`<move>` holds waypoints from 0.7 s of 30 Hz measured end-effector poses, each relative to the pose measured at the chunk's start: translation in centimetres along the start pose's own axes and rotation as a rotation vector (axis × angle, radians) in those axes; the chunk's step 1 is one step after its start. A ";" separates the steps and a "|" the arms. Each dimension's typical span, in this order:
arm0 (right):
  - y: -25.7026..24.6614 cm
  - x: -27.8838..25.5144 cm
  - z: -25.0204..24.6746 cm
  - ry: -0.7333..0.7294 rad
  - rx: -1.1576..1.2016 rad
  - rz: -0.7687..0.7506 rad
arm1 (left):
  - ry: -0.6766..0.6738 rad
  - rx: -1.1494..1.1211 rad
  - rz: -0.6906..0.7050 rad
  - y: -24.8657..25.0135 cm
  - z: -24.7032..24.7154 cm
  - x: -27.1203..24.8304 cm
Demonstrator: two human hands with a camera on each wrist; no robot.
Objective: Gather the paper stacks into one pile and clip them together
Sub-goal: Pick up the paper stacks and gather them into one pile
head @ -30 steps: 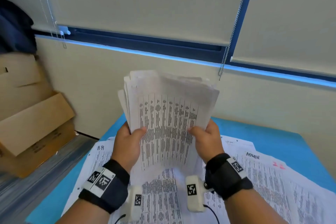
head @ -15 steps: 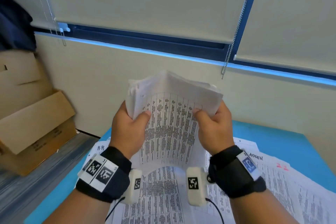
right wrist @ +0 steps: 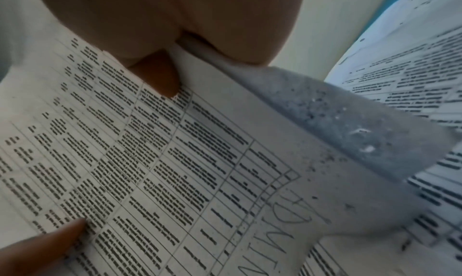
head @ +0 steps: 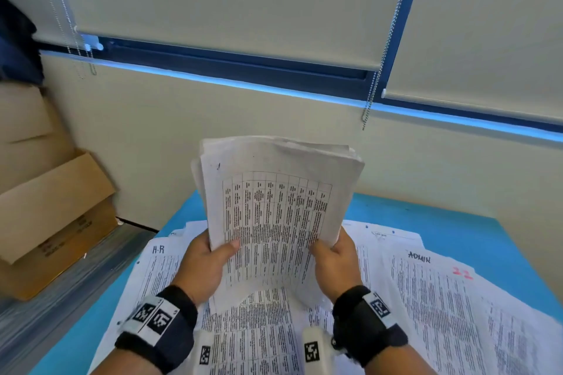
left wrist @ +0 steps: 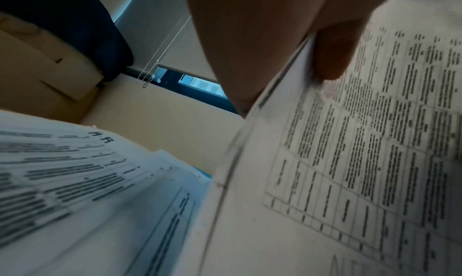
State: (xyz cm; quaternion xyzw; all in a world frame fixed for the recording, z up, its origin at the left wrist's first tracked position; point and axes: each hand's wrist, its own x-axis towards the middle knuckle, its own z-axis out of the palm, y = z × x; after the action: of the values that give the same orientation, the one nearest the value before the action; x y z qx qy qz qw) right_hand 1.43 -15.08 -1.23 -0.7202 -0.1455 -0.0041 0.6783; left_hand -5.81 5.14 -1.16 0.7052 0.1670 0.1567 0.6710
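A thick stack of printed sheets stands upright on its lower edge above the blue table. My left hand grips its left side, thumb on the front page. My right hand grips its right side the same way. In the left wrist view my left hand's thumb presses the stack's edge. The right wrist view shows my right hand's thumb on the front page, which carries the handwritten word ADMIN. More printed sheets lie flat under the stack.
Loose sheets cover the table: one marked H-R at left, one marked ADMIN at right. Cardboard boxes sit on the floor at left. A wall and window blinds with bead chains stand behind the table.
Both hands slid from the upper part of the stack down to its lower sides. The stack, bowed at the top half a second ago, now stands taller and straighter.
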 end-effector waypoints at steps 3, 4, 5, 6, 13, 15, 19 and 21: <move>-0.3 0.3 -0.2 -0.054 -0.016 -0.005 | 0.047 0.027 0.001 0.3 0.1 0.4; -0.3 0.4 -0.5 -0.080 -0.026 0.000 | 0.059 0.021 -0.005 0.3 -0.1 0.7; -0.4 0.6 -0.9 -0.106 -0.031 0.009 | 0.073 0.003 -0.019 0.1 -0.3 1.0; -0.3 0.9 -1.5 -0.130 -0.029 0.020 | 0.087 -0.029 -0.040 -0.1 -0.6 1.3; 2.8 4.9 -7.1 -0.014 -0.431 0.234 | 0.191 -0.303 -0.362 -5.0 -3.0 2.3; 4.0 6.3 -8.2 -0.080 -0.803 0.287 | 0.210 -0.323 -0.445 -6.1 -3.3 2.2; 5.2 8.8 -8.2 -0.250 -1.161 0.321 | 0.211 -0.331 -0.512 -7.2 -3.2 2.4; 5.8 10.0 -7.5 -0.315 -1.248 0.287 | 0.207 -0.320 -0.512 -7.7 -3.2 2.7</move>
State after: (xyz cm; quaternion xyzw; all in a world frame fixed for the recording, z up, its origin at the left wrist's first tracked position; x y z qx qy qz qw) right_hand 13.68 -20.63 -4.24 -0.9825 -0.1161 0.1081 0.0978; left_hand -4.98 9.52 -8.68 0.5060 0.3799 0.0779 0.7705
